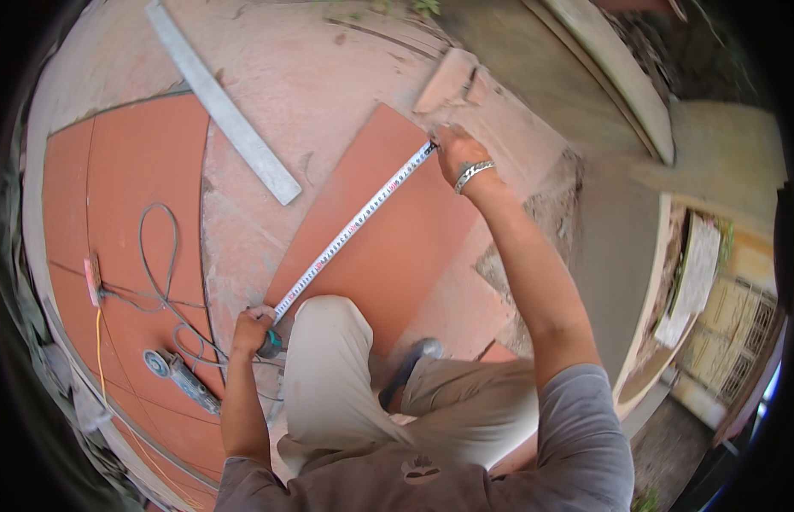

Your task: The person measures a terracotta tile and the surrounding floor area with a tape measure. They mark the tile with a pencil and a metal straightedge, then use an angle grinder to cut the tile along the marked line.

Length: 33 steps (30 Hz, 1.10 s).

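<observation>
A person's right hand (455, 154) pinches the end of a tape measure (354, 229) stretched across a red tile (414, 239), at its far-right edge, while the left hand (255, 328) seemingly grips the case (271, 345) by the tile's near-left corner, an apparent measuring step needing a steady reading next.

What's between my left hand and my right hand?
A pulled-out tape measure stretches from your left hand to your right hand, over the reddish slab; the head view shows it.
</observation>
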Each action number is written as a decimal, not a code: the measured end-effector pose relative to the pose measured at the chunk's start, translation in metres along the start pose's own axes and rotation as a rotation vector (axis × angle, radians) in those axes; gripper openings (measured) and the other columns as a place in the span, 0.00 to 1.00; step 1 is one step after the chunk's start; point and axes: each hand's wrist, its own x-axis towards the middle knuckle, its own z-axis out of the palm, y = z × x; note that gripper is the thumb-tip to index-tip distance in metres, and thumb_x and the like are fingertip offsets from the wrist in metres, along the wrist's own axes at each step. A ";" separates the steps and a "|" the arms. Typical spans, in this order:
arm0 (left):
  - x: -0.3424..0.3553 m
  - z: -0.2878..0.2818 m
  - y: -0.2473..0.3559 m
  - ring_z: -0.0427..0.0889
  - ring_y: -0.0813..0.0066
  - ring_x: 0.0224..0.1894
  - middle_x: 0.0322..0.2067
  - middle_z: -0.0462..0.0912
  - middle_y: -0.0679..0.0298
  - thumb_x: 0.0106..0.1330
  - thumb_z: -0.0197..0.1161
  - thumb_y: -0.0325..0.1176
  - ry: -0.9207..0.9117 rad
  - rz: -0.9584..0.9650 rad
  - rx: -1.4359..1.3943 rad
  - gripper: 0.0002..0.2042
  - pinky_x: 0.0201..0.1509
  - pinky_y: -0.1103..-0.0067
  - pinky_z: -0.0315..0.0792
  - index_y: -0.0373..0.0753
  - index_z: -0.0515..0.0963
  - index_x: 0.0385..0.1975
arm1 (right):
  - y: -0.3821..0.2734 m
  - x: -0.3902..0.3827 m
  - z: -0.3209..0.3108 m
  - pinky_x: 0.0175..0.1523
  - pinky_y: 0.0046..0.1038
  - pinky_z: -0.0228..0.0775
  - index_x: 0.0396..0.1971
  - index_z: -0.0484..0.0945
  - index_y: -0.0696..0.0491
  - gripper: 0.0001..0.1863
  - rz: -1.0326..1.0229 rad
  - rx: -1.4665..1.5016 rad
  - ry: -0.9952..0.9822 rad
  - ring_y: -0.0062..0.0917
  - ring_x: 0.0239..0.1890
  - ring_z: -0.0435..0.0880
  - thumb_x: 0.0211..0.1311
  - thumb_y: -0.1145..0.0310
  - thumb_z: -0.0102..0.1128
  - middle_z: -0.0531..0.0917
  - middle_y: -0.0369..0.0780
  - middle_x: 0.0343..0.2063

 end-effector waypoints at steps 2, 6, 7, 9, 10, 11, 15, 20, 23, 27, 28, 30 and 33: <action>-0.012 -0.020 0.017 0.74 0.82 0.30 0.27 0.80 0.71 0.67 0.64 0.32 -0.098 0.061 -0.031 0.08 0.37 0.83 0.70 0.33 0.84 0.35 | -0.002 -0.035 -0.038 0.49 0.41 0.75 0.50 0.79 0.53 0.16 -0.012 0.052 0.107 0.46 0.45 0.81 0.65 0.76 0.51 0.82 0.50 0.39; -0.056 -0.058 0.046 0.79 0.80 0.30 0.29 0.83 0.68 0.67 0.65 0.32 -0.318 0.026 -0.048 0.07 0.37 0.83 0.73 0.34 0.82 0.35 | -0.011 -0.113 -0.121 0.48 0.40 0.75 0.49 0.80 0.53 0.17 -0.063 0.175 0.248 0.45 0.43 0.81 0.61 0.79 0.54 0.82 0.48 0.38; -0.070 -0.062 0.049 0.81 0.77 0.31 0.30 0.84 0.65 0.67 0.65 0.33 -0.408 0.006 -0.085 0.08 0.38 0.81 0.75 0.33 0.82 0.36 | -0.014 -0.136 -0.137 0.48 0.40 0.75 0.49 0.80 0.53 0.17 -0.050 0.194 0.279 0.45 0.43 0.81 0.61 0.80 0.55 0.82 0.48 0.38; -0.100 -0.066 0.050 0.86 0.72 0.33 0.32 0.86 0.61 0.68 0.66 0.35 -0.623 0.024 -0.186 0.10 0.39 0.78 0.79 0.32 0.81 0.38 | -0.019 -0.182 -0.162 0.47 0.38 0.75 0.49 0.80 0.53 0.18 -0.072 0.208 0.359 0.43 0.40 0.81 0.58 0.81 0.56 0.81 0.47 0.37; -0.115 -0.064 0.048 0.86 0.71 0.37 0.36 0.87 0.57 0.70 0.65 0.41 -0.713 -0.001 -0.259 0.16 0.46 0.77 0.78 0.32 0.81 0.42 | -0.024 -0.205 -0.169 0.46 0.38 0.75 0.49 0.80 0.53 0.19 -0.074 0.211 0.394 0.42 0.39 0.81 0.57 0.81 0.56 0.81 0.46 0.36; -0.128 -0.059 0.047 0.86 0.70 0.37 0.37 0.87 0.57 0.71 0.63 0.43 -0.764 -0.014 -0.289 0.17 0.45 0.76 0.78 0.32 0.80 0.43 | -0.031 -0.225 -0.170 0.46 0.37 0.75 0.49 0.80 0.53 0.19 -0.080 0.241 0.399 0.42 0.39 0.81 0.56 0.81 0.57 0.81 0.46 0.36; -0.175 -0.038 0.040 0.85 0.69 0.36 0.40 0.86 0.55 0.75 0.53 0.54 -0.922 0.006 -0.290 0.26 0.44 0.75 0.79 0.31 0.78 0.48 | -0.087 -0.287 -0.143 0.50 0.39 0.75 0.50 0.80 0.51 0.20 -0.204 0.346 0.306 0.41 0.44 0.82 0.56 0.79 0.59 0.82 0.46 0.42; -0.220 -0.021 0.037 0.83 0.72 0.37 0.34 0.85 0.60 0.76 0.38 0.63 -1.029 0.192 -0.098 0.35 0.41 0.75 0.77 0.34 0.78 0.50 | -0.166 -0.346 -0.106 0.53 0.39 0.76 0.54 0.78 0.51 0.22 -0.351 0.442 -0.271 0.42 0.49 0.82 0.58 0.72 0.61 0.82 0.47 0.46; -0.229 -0.021 0.021 0.83 0.73 0.36 0.31 0.84 0.63 0.75 0.36 0.65 -0.861 0.256 -0.047 0.36 0.40 0.77 0.76 0.35 0.79 0.49 | -0.178 -0.356 -0.084 0.55 0.39 0.76 0.56 0.77 0.51 0.22 -0.274 0.266 -0.368 0.42 0.52 0.82 0.60 0.66 0.62 0.82 0.48 0.49; -0.203 -0.032 -0.038 0.82 0.74 0.35 0.29 0.84 0.63 0.74 0.41 0.65 -0.352 0.089 -0.217 0.36 0.39 0.78 0.75 0.34 0.80 0.49 | -0.156 -0.347 -0.060 0.58 0.40 0.75 0.59 0.75 0.51 0.25 -0.016 -0.064 -0.557 0.42 0.56 0.81 0.62 0.61 0.62 0.82 0.51 0.52; -0.187 -0.032 -0.060 0.82 0.73 0.36 0.31 0.84 0.61 0.74 0.47 0.61 -0.209 0.020 -0.335 0.32 0.41 0.76 0.76 0.32 0.81 0.48 | -0.151 -0.348 -0.055 0.59 0.40 0.74 0.60 0.75 0.52 0.26 -0.001 -0.028 -0.535 0.42 0.56 0.81 0.62 0.61 0.62 0.82 0.51 0.52; -0.158 -0.024 -0.107 0.84 0.65 0.37 0.34 0.85 0.56 0.72 0.53 0.57 0.089 0.046 -0.169 0.29 0.44 0.71 0.77 0.31 0.82 0.46 | -0.142 -0.353 -0.049 0.60 0.40 0.73 0.61 0.75 0.52 0.27 0.054 0.032 -0.508 0.43 0.56 0.81 0.63 0.60 0.63 0.83 0.52 0.52; -0.121 -0.012 -0.168 0.84 0.52 0.40 0.38 0.86 0.46 0.68 0.60 0.51 0.435 0.057 0.305 0.25 0.48 0.62 0.76 0.29 0.82 0.43 | -0.138 -0.368 -0.045 0.61 0.39 0.73 0.59 0.76 0.52 0.26 0.092 0.118 -0.457 0.44 0.56 0.81 0.63 0.59 0.63 0.82 0.50 0.54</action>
